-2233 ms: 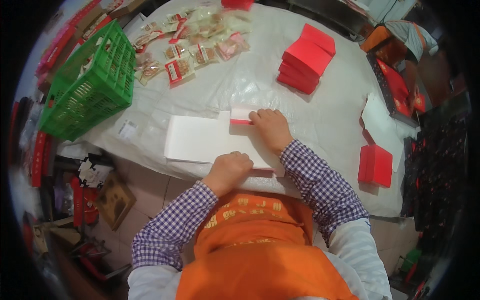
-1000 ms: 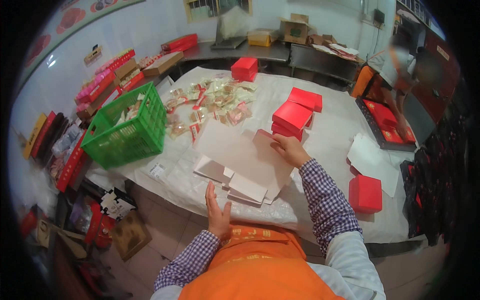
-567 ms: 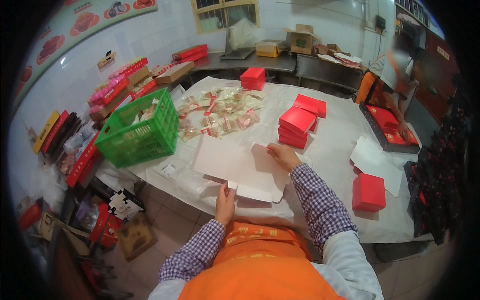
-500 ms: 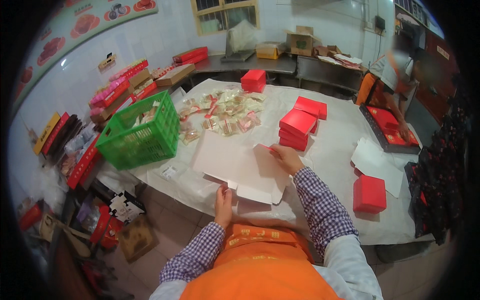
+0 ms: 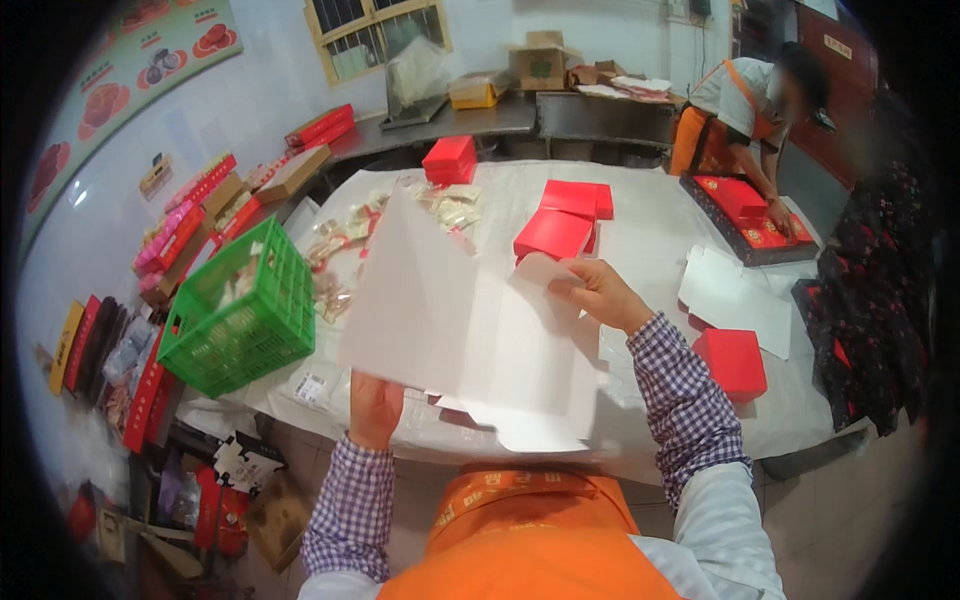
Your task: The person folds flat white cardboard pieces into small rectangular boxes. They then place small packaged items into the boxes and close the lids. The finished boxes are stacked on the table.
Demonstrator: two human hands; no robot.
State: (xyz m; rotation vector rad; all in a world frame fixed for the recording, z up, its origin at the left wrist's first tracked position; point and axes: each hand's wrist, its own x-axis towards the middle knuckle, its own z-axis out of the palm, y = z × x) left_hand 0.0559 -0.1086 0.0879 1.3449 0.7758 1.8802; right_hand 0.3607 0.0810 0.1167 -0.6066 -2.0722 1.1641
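Observation:
An unfolded cardboard box blank [image 5: 525,370], white on the side facing me, is spread before me over the table, its left panel tilted up. My right hand [image 5: 603,295] pinches a flap at the blank's far right. At the lower edge of the raised panel, my left hand [image 5: 376,408] grips the cardboard, its fingertips hidden behind it. Beyond my right hand stands a stack of red boxes [image 5: 553,232]. Partly covered by the raised panel, several small wrapped packets [image 5: 335,240] lie on the table.
A green plastic crate [image 5: 240,345] stands at the table's left. One red box [image 5: 730,363] and flat white blanks [image 5: 745,298] lie to the right. At the far right a person [image 5: 740,110] touches a dark tray of red boxes [image 5: 755,225]. More red boxes [image 5: 450,160] stand at the back.
The blank's left panel has swung upward, with my left hand moving left and up along its edge. My right hand still pinches the flap. The whole view has shifted somewhat.

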